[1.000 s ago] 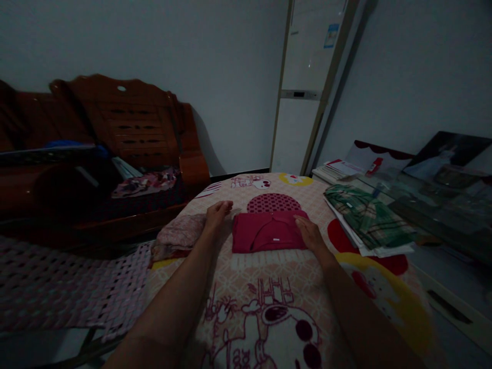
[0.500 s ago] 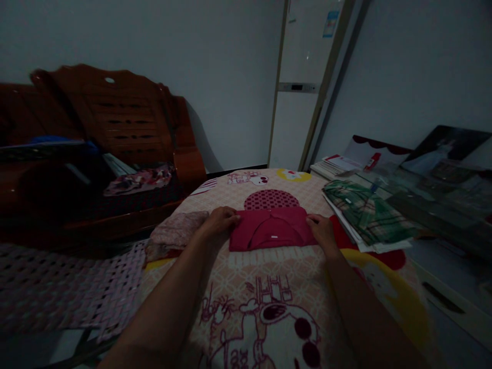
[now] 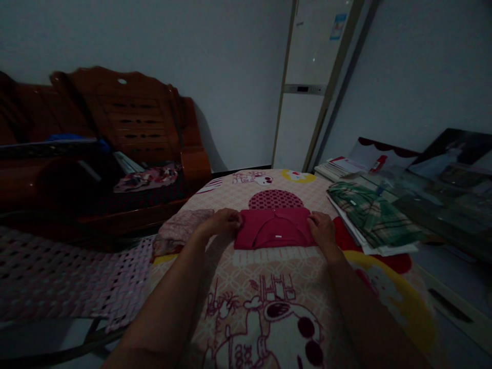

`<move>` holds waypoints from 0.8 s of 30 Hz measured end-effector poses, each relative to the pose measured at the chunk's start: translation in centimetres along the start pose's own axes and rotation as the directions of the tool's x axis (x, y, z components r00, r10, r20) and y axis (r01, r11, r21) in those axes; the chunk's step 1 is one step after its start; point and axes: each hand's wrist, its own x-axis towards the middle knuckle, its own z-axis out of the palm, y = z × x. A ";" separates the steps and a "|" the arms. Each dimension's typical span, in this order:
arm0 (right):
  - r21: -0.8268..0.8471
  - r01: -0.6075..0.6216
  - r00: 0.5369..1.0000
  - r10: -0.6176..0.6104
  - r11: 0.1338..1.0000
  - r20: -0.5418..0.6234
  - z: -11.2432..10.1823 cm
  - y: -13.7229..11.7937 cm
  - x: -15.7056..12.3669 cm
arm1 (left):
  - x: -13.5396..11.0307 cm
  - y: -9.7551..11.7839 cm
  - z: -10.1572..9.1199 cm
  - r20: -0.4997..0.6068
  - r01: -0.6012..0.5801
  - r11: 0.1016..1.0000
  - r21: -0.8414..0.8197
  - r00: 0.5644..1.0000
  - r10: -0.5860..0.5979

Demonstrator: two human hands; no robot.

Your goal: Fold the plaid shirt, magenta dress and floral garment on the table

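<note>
A deep pink shirt (image 3: 284, 228), folded into a flat rectangle with its round neckline and a small white label towards me, lies on the patterned tablecloth (image 3: 269, 277). At its left edge, my left hand (image 3: 225, 221) is closed, thumb and fingertips pinching the cloth near the far corner. My right hand (image 3: 323, 229) pinches the right edge in the same way, fingers curled. Just left of my left hand rests a crumpled pale pink patterned cloth (image 3: 182, 229).
To the right, a green plaid garment (image 3: 372, 212) lies on white sheets at the table's side, by a glass-topped surface (image 3: 415, 195) with papers and a framed picture (image 3: 449, 151). A woven chair (image 3: 77, 277) and a carved wooden sofa (image 3: 126, 118) stand left. A tall white cabinet unit (image 3: 300, 123) is behind.
The view has shifted slightly, so everything sits a little further right. My left fingers have curled in more at the shirt's left edge. The shirt stays flat on the table.
</note>
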 end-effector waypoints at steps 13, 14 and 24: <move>0.423 0.371 0.765 -0.531 0.827 0.366 6.4 -12.6 -4.2 | 0.2 0.5 0.8 0.096 0.127 0.957 -0.260 0.990 -0.105; 0.475 0.296 0.796 -0.489 0.829 0.358 6.3 -12.4 -4.0 | 0.2 0.7 0.9 0.101 0.137 0.955 -0.264 0.988 -0.114; 0.597 -0.120 0.882 -0.191 0.793 0.431 5.2 -12.2 -3.2 | -0.3 0.5 0.7 0.187 0.173 0.958 -0.229 0.973 -0.131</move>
